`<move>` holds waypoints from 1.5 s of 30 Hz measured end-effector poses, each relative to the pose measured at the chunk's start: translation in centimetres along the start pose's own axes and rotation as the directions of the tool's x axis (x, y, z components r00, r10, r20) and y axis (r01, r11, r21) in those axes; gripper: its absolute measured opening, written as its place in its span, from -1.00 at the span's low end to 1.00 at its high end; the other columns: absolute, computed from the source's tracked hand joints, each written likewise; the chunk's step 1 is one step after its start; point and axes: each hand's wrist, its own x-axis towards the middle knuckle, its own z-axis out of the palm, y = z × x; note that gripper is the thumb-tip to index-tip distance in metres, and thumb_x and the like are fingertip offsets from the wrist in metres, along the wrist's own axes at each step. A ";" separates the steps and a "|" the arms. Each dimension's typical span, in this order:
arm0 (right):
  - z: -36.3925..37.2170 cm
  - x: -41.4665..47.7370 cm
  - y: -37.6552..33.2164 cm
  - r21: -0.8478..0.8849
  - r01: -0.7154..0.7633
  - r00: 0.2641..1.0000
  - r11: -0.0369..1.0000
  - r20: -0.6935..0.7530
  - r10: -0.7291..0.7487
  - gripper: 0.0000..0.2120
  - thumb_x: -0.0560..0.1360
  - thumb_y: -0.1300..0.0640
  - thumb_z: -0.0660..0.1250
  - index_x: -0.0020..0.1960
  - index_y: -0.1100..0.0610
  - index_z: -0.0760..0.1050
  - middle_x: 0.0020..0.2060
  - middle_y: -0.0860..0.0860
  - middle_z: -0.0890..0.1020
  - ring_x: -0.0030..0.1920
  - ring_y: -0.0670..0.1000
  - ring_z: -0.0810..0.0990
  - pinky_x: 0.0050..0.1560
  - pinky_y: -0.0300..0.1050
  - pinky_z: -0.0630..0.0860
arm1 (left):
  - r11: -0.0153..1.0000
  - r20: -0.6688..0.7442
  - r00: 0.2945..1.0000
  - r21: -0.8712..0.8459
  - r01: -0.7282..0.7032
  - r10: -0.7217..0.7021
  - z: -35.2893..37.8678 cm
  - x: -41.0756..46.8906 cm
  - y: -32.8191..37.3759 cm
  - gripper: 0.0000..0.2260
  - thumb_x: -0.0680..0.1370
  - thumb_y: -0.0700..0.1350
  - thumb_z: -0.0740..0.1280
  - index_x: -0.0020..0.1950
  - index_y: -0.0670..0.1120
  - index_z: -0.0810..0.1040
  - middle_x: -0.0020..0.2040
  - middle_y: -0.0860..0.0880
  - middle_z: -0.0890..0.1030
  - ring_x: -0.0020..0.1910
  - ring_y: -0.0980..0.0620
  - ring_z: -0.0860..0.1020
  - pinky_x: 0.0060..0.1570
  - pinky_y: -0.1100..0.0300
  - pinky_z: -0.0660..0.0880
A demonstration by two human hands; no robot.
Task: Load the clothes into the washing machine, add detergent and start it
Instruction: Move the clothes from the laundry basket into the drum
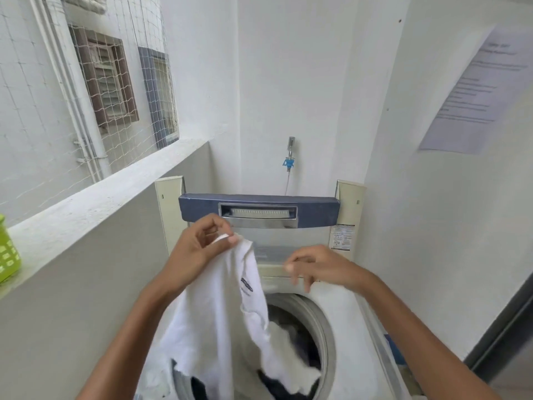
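A top-loading washing machine (350,319) stands below me with its blue-edged lid (259,210) raised upright at the back. Dark and white clothes (291,339) lie in its round drum. My left hand (199,246) pinches the top of a white T-shirt (219,321) with a small dark logo, and the shirt hangs down over the drum opening. My right hand (320,268) hovers to the right of the shirt above the machine's top panel, fingers apart and curled down, holding nothing.
A concrete ledge (95,203) runs along the left with a green basket (7,252) on it, netting above. A tap with a blue fitting (289,157) is on the back wall. A paper notice (476,90) hangs on the right wall.
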 end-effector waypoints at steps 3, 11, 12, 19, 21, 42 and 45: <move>4.4 0.9 0.2 -0.045 -0.015 0.958 0.999 0.286 0.027 -0.79 0.49 0.01 0.35 0.09 -0.08 0.41 -0.13 -0.15 0.61 -0.32 -0.06 0.61 -0.17 -0.18 0.50 | 0.999 0.049 0.999 0.028 -0.019 0.017 1.4 0.1 0.3 -0.88 0.40 -0.17 0.37 -0.28 0.03 0.51 -0.29 0.14 0.53 -0.26 0.19 0.48 -0.16 0.44 0.39; 9.9 2.7 8.8 0.045 -0.290 0.944 0.956 0.179 0.278 -0.80 0.48 0.14 0.35 0.05 0.21 0.48 -0.21 0.09 0.67 -0.51 -0.10 0.59 -0.41 -0.23 0.51 | 0.987 -0.064 0.997 -0.158 0.021 -0.032 -0.1 -0.5 1.5 -0.89 0.40 -0.24 0.36 -0.24 -0.04 0.50 -0.30 0.13 0.54 -0.30 0.22 0.48 -0.25 0.46 0.39; 9.1 2.4 9.1 0.137 -0.328 0.939 0.935 0.151 0.308 -0.84 0.51 0.16 0.31 0.05 0.20 0.45 -0.21 0.13 0.63 -0.51 -0.08 0.61 -0.44 -0.23 0.52 | 0.990 -0.063 0.997 -0.137 0.041 -0.050 -1.0 -0.7 1.7 -0.87 0.41 -0.26 0.34 -0.24 -0.03 0.52 -0.31 0.14 0.55 -0.32 0.23 0.48 -0.29 0.47 0.39; -2.4 -0.5 -0.3 0.207 0.139 0.840 0.968 -0.542 -0.005 -0.75 0.53 0.37 0.20 -0.25 0.12 0.46 -0.60 -0.04 0.48 -0.66 -0.06 0.46 -0.63 -0.25 0.39 | 0.946 -0.196 0.975 0.323 -0.035 0.103 -6.2 -1.4 4.6 -0.66 0.41 -0.40 0.38 -0.33 0.06 0.65 -0.26 0.15 0.63 -0.21 0.31 0.53 -0.13 0.49 0.42; -3.6 -1.6 -4.0 0.144 0.355 0.716 0.924 -0.677 -0.170 -0.71 0.51 0.38 0.17 -0.14 0.05 0.54 -0.39 -0.05 0.58 -0.45 -0.06 0.56 -0.43 -0.21 0.50 | 0.770 -0.206 0.910 0.617 -0.164 0.359 -6.4 -0.6 6.0 -0.74 0.48 -0.34 0.31 -0.16 0.00 0.67 -0.09 0.06 0.61 -0.04 0.19 0.53 -0.01 0.34 0.43; -3.2 -3.4 -8.0 0.304 0.689 0.630 0.658 -0.700 -0.336 -0.73 0.53 0.22 0.09 0.04 0.06 0.54 0.02 0.11 0.57 0.03 0.09 0.58 -0.07 0.05 0.60 | 0.491 -0.184 0.691 0.826 -0.276 0.699 -1.4 0.1 8.3 -0.35 0.45 -0.49 0.02 0.44 0.02 0.27 0.27 -0.15 0.42 0.29 -0.03 0.42 0.20 0.30 0.29; -2.4 -0.8 -5.3 0.328 0.547 0.678 0.770 -0.713 -0.178 -0.70 0.57 0.30 0.06 -0.05 0.09 0.55 -0.17 0.04 0.60 -0.15 0.02 0.60 -0.18 0.01 0.62 | 0.672 -0.148 0.845 0.682 -0.289 0.513 -2.3 1.8 3.3 -0.48 0.38 -0.41 0.07 0.26 -0.10 0.51 0.11 0.19 0.49 0.16 0.32 0.43 0.18 0.34 0.34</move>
